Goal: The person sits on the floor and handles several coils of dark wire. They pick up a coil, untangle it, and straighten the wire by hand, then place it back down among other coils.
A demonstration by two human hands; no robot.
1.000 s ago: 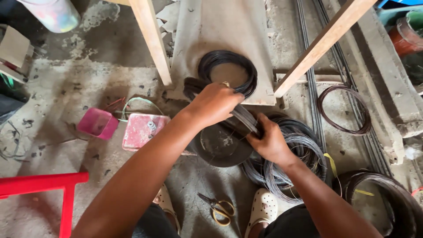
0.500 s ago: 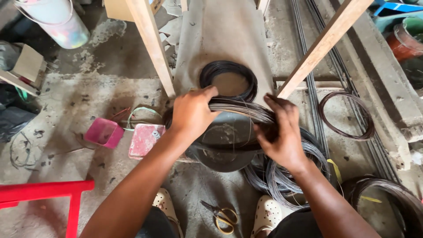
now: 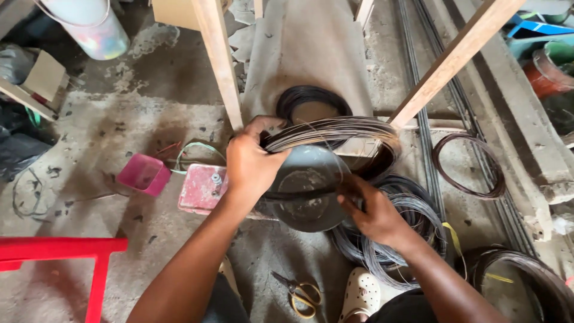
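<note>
Dark steel wire is what both hands are on. The left hand [image 3: 251, 164] is closed around the left side of a wire coil [image 3: 335, 133], fingers wrapped over the bundle of strands, holding it tilted up over a round dark metal dish [image 3: 311, 191] that sits on the concrete floor [image 3: 119, 137]. The right hand [image 3: 373, 209] is lower, at the right edge of that dish, with the fingers curled and pinching at the near side of the coil; can't quite make out how many strands it has, but it's clamped on wire, not open.

The held coil sits between two slanted wooden legs [image 3: 221, 66], just in front of a smaller black coil [image 3: 314, 98] lying flat on a grey board [image 3: 311, 48].

Stuff around: a loose grey wire coil [image 3: 400, 239] on the floor under the right wrist, a thin brown wire ring [image 3: 469, 164] further right and well apart, and another big dark coil [image 3: 526, 278] at the bottom right corner. Left of the left hand there's a red tin box [image 3: 202, 188] and a pink plastic tub [image 3: 142, 174] side by side. Yellow-handled scissors [image 3: 299, 294] lie near a white clog [image 3: 360, 296] at the bottom. A red metal frame [image 3: 60, 251] sits at the lower left, and a pale bucket [image 3: 89, 27] at the top left.
</note>
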